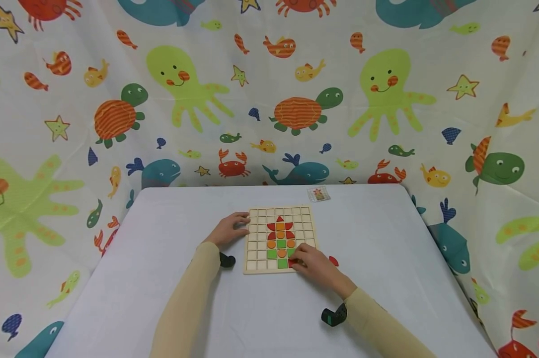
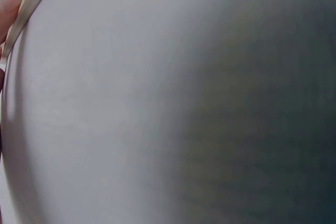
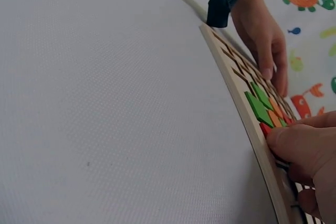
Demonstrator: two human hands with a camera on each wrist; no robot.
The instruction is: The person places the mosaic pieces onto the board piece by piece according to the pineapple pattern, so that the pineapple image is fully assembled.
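A wooden grid board [image 1: 257,266] lies on the white table, with green squares [image 1: 281,243], orange rounds [image 1: 281,253] and red curved-edged pieces [image 1: 289,235] set in its cells. The left hand [image 1: 226,229] rests at the board's left edge, fingertips touching the frame. Near the board's front right, the right hand [image 1: 316,266] pinches a small red piece [image 3: 265,129] between thumb and fingers, low over a front-row cell beside a green square. Fingers cover most of that piece, so its full shape is hidden. The left wrist view shows mostly tabletop.
Another red piece [image 1: 334,261] lies on the table just right of the board, partly behind the right hand. A small picture card [image 1: 318,194] lies near the table's back edge. Cloth printed with sea animals [image 1: 256,89] hangs behind and beside the table [image 1: 363,223].
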